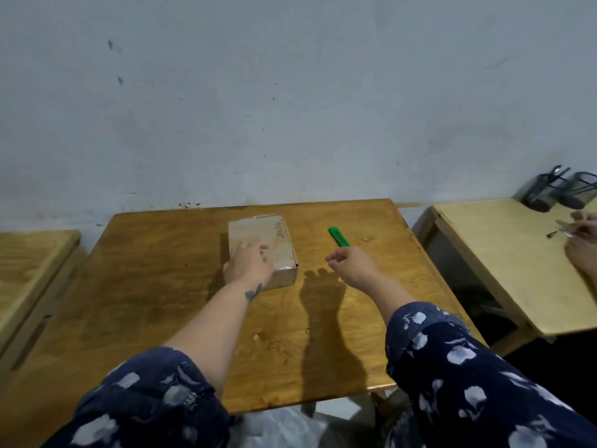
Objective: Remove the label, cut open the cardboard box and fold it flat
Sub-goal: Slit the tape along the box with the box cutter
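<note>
A small closed cardboard box [271, 236] lies on the wooden table [161, 286] near its far middle, with shiny tape along its edges and dark writing on the top. My left hand [247, 261] rests flat on the box's near left part, fingers stretched over the top. A green utility knife [338, 236] lies on the table to the right of the box. My right hand [350, 261] hovers above the table just in front of the knife, fingers loosely curled and holding nothing. No label is visible on the box.
The table's far edge meets a pale wall. A second wooden table [29, 263] stands at the left. At the right, a lighter table [504, 253] carries black mesh holders [555, 192], and another person's hands [581, 237] work there.
</note>
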### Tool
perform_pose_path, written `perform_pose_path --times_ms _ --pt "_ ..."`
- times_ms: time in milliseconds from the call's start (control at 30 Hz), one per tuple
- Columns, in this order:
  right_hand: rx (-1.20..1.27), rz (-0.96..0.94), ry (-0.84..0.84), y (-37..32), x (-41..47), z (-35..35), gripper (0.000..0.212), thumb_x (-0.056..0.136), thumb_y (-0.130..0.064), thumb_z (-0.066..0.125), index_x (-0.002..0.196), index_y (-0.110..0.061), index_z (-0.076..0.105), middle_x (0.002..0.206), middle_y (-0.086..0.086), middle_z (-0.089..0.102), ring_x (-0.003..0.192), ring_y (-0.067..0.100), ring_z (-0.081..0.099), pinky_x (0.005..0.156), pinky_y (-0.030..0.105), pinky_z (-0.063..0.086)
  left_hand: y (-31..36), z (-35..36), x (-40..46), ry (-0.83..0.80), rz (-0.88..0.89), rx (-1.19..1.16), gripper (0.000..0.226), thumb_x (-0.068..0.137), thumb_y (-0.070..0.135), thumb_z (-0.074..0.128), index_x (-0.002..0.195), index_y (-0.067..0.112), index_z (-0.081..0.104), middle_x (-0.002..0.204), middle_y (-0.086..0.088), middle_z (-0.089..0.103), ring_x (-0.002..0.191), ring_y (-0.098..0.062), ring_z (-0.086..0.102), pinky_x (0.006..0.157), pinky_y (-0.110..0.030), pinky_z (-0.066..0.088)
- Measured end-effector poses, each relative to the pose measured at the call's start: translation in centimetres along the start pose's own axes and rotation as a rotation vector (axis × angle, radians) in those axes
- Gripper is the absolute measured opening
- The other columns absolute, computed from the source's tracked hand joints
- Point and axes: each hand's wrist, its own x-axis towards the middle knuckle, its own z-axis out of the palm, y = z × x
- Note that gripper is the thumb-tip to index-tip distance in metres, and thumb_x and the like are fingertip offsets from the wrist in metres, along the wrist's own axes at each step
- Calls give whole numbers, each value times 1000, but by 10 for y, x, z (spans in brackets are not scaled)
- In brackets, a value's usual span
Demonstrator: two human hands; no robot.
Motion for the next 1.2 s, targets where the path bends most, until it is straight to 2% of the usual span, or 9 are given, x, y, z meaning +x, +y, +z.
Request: perform_pose_path --times_ms 100,200,300,433,600,767,900,1067,1200 --pt "-46 68 28 9 19 8 31 93 -26 55 123 -22 59 134 10 55 119 27 54 92 34 50 -9 6 13 30 46 103 44 95 29 48 139 23 44 151 -1 34 140 -21 28 115 -45 26" --pt "-102 137 72 18 38 13 46 94 -29 52 139 -20 43 141 11 48 129 30 42 104 41 42 -14 12 30 23 66 178 52 96 35 44 145 21 33 160 -4 16 148 -22 9 119 -49 11" --pt "-191 177 105 29 57 16 52 95 -30 48 143 -17 35 144 10 42 131 31 35 106 43 35 -18 19 42 15 52 226 56 98 43 36 148 20 26 162 -5 4 149 -22 -2 118 -51 4" --pt "-191 221 101 38 79 17 58 95 -31 49 145 -14 28 146 11 38 132 31 34 107 43 33 -24 30 43 -4 33 294 63 98 52 22 152 22 12 162 -2 -6 148 -19 -11 118 -53 9" --pt "-195 226 120 37 96 28 48 92 -21 51 138 -12 38 138 12 39 127 31 38 103 45 37 -27 36 45 28 53 344 64 97 51 16 153 19 9 162 -5 -3 148 -20 -10 120 -49 7" --pt "159 229 19 10 99 31 49 91 -6 51 138 -13 39 133 14 44 111 31 55 92 40 49 -27 34 44 17 59 392 65 97 52 13 153 19 9 162 -5 -3 148 -20 -9 120 -45 -2" --pt "641 232 -105 -20 84 25 51 95 -9 49 142 -20 33 115 12 58 78 17 60 64 28 54 -31 30 39 -11 78 400 65 97 52 13 153 19 5 161 -5 -7 148 -20 -12 120 -43 -5" --pt "1103 169 -360 -35 65 12 69 90 10 46 148 -22 26 112 10 56 89 20 55 76 35 49 -43 23 20 -23 108 415 65 97 52 13 153 20 4 161 -4 -7 148 -18 -13 120 -44 -6" --pt "1198 124 -419 -38 47 13 67 92 14 34 150 -17 22 124 17 56 94 21 58 86 37 50 -56 17 5 -15 114 425 65 97 53 12 153 21 4 161 -4 -7 148 -19 -12 120 -46 -5"
